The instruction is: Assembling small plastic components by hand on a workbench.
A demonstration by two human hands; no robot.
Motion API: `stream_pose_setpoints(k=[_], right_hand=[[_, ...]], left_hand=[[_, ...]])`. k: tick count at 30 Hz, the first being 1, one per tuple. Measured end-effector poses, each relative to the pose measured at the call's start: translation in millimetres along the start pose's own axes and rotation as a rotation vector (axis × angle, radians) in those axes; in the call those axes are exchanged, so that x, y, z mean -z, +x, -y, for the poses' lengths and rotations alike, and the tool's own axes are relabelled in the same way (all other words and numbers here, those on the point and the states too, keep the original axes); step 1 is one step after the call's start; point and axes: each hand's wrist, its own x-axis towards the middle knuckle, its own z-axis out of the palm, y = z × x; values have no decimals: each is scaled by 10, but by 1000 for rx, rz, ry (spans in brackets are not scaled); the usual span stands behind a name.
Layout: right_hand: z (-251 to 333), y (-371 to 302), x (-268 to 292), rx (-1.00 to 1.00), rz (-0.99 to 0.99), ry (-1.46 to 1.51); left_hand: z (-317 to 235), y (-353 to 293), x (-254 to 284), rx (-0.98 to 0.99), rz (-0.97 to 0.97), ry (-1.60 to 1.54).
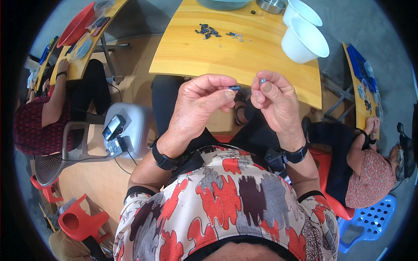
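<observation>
My left hand (202, 102) pinches a small dark cylindrical piece (235, 88) between thumb and forefinger, one end pointing right. Just across from it, my right hand (278, 98) grips a tiny shiny metallic piece (262, 81) at its fingertips; its exact kind is too small to tell. The two pieces are apart, held above my lap near the table's front edge. On the wooden table (244, 56) beyond, a pile of small black cylindrical pieces (207, 31) lies left of centre. Beside it are scattered small clear or silvery bits (235, 35).
White plastic tubs (305, 41) stand at the table's right, near a metal bowl (271, 5) and a large basin (224, 3). People sit at tables on both sides. A grey stool (126, 143) with electronic devices is at my left; red stools (82, 219) stand behind it.
</observation>
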Motion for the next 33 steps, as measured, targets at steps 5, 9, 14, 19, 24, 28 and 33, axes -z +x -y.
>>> stream_pose_setpoints(k=[5, 9, 14, 19, 24, 28, 33], right_hand=[[13, -14, -14, 27, -21, -16], [39, -1, -23, 151, -102, -503], [-104, 425, 362, 267, -225, -1055], [-218, 1029, 1073, 274, -153, -1473], [-245, 1455, 1237, 237, -194, -1464], [-255, 1640, 1284, 186, -271, -1430], [-210, 1761, 1421, 197, -239, -1473]], left_hand=[[5, 3, -5, -2, 21, -6], [2, 15, -39, 25, 20, -25], [66, 68, 26, 47, 9, -62], [129, 122, 144, 93, -43, -104], [190, 190, 326, 107, -81, -118], [268, 273, 445, 148, -95, -145], [335, 362, 524, 180, -100, -179]])
